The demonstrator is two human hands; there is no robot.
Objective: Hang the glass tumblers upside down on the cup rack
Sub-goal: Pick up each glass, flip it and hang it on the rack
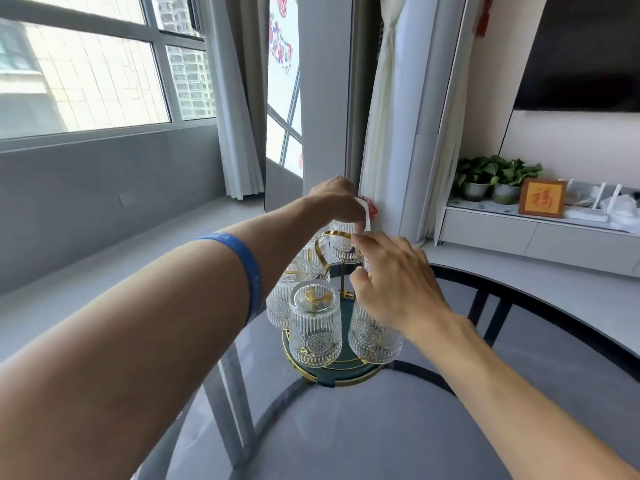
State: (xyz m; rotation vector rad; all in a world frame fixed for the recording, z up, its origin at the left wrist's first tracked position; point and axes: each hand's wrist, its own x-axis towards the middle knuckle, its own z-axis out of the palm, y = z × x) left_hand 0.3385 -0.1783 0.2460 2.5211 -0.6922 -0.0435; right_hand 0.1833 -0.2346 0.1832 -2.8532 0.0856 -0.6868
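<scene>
A cup rack (pixel 334 370) with a dark green round base, gold rim and gold looped handle stands on the glass table. Several ribbed glass tumblers hang upside down on it, one at the front (pixel 314 323) and one at the right (pixel 372 337). My left hand (pixel 337 199) reaches over the rack's far side and grips an upside-down tumbler (pixel 343 245) from above, just behind the gold handle. My right hand (pixel 398 282) hovers over the right tumbler, fingers spread, with its fingertips at the gold handle and the held glass.
The round glass table (pixel 346 438) has a dark rim and frame. Behind stand curtains, a pillar, a low white cabinet (pixel 540 237) with potted plants and a framed picture. A dark screen hangs on the right wall.
</scene>
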